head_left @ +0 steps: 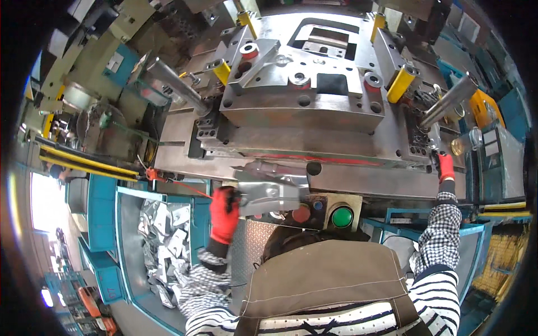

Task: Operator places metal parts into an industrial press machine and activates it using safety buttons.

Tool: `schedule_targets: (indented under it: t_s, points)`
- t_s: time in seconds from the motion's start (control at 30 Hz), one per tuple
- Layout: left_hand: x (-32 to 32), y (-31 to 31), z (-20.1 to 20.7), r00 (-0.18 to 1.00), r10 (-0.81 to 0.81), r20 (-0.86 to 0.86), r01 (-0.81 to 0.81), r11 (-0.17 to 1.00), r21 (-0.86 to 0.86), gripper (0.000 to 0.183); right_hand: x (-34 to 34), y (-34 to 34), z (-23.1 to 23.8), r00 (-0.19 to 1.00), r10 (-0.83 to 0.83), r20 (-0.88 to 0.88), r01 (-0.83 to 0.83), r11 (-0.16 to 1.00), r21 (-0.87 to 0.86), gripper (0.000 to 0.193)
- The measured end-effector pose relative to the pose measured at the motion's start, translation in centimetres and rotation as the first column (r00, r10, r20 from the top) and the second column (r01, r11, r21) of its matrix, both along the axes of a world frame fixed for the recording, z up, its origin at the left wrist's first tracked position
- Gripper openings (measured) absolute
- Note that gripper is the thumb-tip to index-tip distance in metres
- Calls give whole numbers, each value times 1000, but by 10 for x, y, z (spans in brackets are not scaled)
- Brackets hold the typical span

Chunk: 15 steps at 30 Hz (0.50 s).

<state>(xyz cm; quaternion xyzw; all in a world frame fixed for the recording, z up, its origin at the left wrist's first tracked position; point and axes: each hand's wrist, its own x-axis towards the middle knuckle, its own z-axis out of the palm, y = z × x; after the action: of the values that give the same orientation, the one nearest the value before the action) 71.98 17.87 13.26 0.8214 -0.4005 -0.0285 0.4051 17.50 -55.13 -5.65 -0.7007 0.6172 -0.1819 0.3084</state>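
Observation:
My left hand (224,215), in a red glove with dark fingers, is closed on the left end of a bent grey sheet-metal part (269,197). This part hangs over the front edge of the press bed, above a control box with a green button (341,217) and a red button (301,213). Far out to the right, my right hand (445,167), also red-gloved, is at the bed's edge beside the base of a steel guide post (448,102). Its fingers look curled; what they hold, if anything, is too small to make out.
A large steel die (302,115) with yellow blocks fills the bed ahead. Another guide post (178,85) rises at left. Below left, a blue-framed bin (126,235) holds several shiny metal pieces (165,246). A second blue bin (473,252) stands at right.

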Motion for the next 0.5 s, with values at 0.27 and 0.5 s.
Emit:
schedule_targets:
  t_s: [0.27,0.5]
  points:
    - [-15,-52,-108,964,235,123,-221,969,-114,42,-42,34,91,947,-73,313,110,989,-103,33]
    - [-14,-9,-121,902,414,124,-419,908,13,62,-148,184,147,869,-153,470,138,988,67,41]
